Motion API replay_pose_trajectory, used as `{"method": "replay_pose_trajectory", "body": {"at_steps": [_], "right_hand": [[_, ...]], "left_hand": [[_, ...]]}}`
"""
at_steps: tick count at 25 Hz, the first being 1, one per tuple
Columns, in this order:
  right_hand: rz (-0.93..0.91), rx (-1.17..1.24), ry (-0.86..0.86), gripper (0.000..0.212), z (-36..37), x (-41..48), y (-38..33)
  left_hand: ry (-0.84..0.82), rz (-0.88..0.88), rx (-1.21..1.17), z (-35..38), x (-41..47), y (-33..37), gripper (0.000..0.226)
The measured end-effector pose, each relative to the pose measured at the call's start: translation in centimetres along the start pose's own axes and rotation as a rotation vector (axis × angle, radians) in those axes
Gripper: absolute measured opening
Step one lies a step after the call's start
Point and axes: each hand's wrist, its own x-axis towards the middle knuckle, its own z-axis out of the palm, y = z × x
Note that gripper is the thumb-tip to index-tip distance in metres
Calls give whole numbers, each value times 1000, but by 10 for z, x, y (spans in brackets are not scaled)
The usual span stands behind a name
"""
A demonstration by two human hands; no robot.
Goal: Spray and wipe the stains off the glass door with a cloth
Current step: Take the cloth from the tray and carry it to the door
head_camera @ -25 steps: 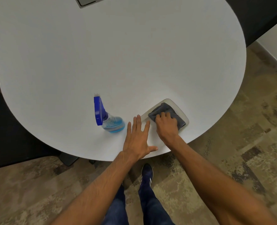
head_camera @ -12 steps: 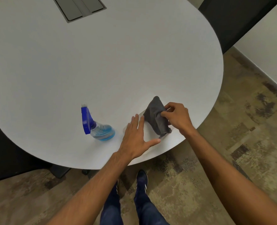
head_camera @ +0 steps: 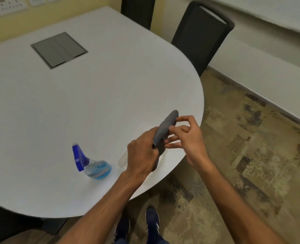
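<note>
Fingers of my left hand (head_camera: 142, 155) are closed around the grey cloth (head_camera: 165, 127) above the table (head_camera: 93, 103) edge while my right hand (head_camera: 186, 136) only pinches it loosely, so I fear it may slip down onto the spray bottle (head_camera: 93, 164) nearby.
</note>
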Motion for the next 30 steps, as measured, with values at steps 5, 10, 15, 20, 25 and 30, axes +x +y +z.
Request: {"method": "replay_pose_trajectory", "body": {"at_steps": [5, 10, 15, 20, 25, 30], "right_hand": [[-472, -585, 158, 77, -14, -42, 3], [-524, -561, 357, 42, -22, -81, 0], [-626, -720, 804, 32, -25, -145, -1], [-613, -1101, 1336, 20, -34, -224, -2], [-375, -1233, 1613, 15, -54, -315, 6], [-113, -1284, 1821, 14, -64, -426, 27]], "left_hand": [[-78, 317, 6, -12, 6, 17, 30], [-119, 559, -70, -32, 0, 50, 26], [-292, 750, -101, -54, -17, 83, 34], [-430, 979, -298, -66, -52, 127, 46], [-552, 1134, -340, -59, -108, 167, 62], [-662, 1283, -352, -45, -194, 211, 68]]}}
